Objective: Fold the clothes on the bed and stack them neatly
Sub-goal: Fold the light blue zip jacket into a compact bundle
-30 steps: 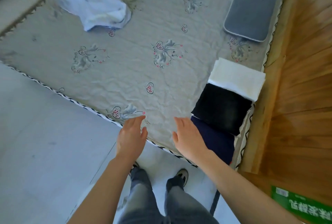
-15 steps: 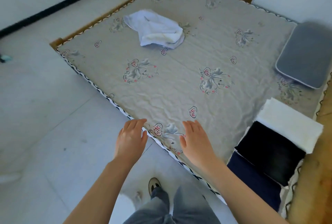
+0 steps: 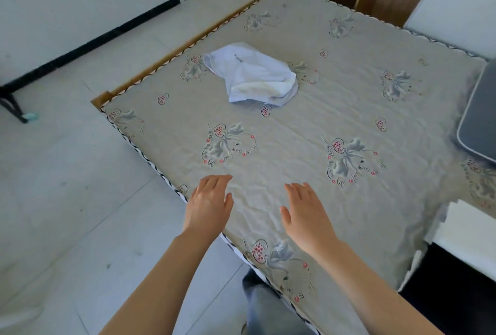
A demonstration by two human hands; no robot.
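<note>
Both hands, left hand (image 3: pixel 208 204) and right hand (image 3: pixel 306 218), are held flat-fingered and empty above the bed's (image 3: pixel 308 125) near edge; a crumpled white garment (image 3: pixel 255 77) is seen toward the far-left edge.

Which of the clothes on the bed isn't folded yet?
The pale blue-white garment, lying crumpled alone mid-bed. The white piece and black piece at the right edge are folded flat.
</note>
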